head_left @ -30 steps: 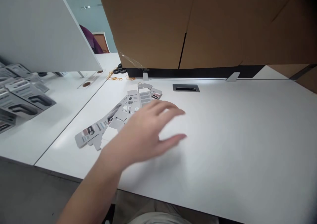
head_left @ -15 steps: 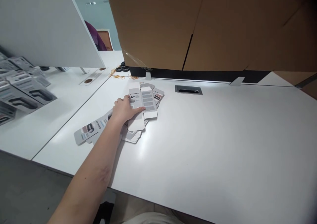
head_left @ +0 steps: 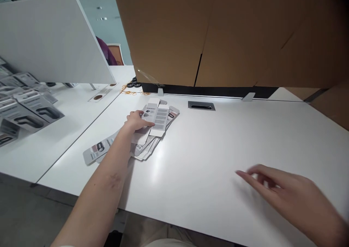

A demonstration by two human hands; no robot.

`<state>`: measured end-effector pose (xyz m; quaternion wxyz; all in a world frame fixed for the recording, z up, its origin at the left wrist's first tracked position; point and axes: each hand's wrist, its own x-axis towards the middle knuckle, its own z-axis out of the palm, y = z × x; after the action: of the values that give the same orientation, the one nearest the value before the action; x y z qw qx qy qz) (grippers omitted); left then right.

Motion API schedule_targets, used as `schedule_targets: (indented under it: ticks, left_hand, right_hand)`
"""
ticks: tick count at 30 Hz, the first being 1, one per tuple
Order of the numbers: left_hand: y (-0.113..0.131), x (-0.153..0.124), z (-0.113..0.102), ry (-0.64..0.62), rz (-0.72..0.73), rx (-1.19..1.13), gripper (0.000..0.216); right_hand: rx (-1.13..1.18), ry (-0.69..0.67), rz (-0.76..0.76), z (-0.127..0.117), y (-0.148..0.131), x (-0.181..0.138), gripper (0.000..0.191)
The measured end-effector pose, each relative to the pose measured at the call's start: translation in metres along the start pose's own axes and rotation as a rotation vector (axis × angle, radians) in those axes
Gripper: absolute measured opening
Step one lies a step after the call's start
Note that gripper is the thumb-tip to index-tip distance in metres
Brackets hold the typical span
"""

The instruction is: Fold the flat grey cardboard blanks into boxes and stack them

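A loose pile of flat, unfolded grey-and-white cartons (head_left: 141, 145) lies on the white table (head_left: 218, 145) at its left side. My left hand (head_left: 137, 120) reaches over the pile and grips the top flat carton (head_left: 156, 115) by its left edge, lifting it slightly off the others. My right hand (head_left: 289, 194) hovers just above the table at the lower right, fingers spread and empty, far from the pile.
A big brown cardboard box (head_left: 223, 32) stands along the back edge. A cable slot (head_left: 201, 106) is set in the table. Rubber bands (head_left: 130, 91) and black rings (head_left: 134, 83) lie at the back left. Assembled grey boxes (head_left: 24, 108) crowd the neighbouring desk under a white divider (head_left: 54, 39).
My left hand went from hovering open to the pile and took hold of the top carton, which is now raised a little. My right hand has come into view at the lower right.
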<state>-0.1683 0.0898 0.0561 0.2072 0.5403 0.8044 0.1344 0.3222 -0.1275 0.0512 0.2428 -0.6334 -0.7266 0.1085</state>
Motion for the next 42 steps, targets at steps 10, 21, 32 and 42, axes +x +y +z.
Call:
schedule_targets:
  ticks: [10,21,32,42]
  left_hand:
    - [0.028,-0.009,0.012,-0.002,0.156,0.083,0.093]
    - [0.023,-0.038,0.038,-0.33,0.743,-0.045,0.093]
    - [0.026,-0.047,0.053,-0.311,0.867,-0.13,0.116]
    - [0.043,-0.075,0.05,-0.213,0.734,-0.267,0.104]
  right_hand:
    - [0.361,-0.22,0.04,0.097,-0.069,0.109,0.04]
    - [0.313,0.038,0.195,0.122,-0.019,0.11,0.082]
    - [0.983,0.092,0.411,0.097,-0.031,0.109,0.082]
    - [1.045,0.156,0.353,0.094,-0.034,0.105,0.063]
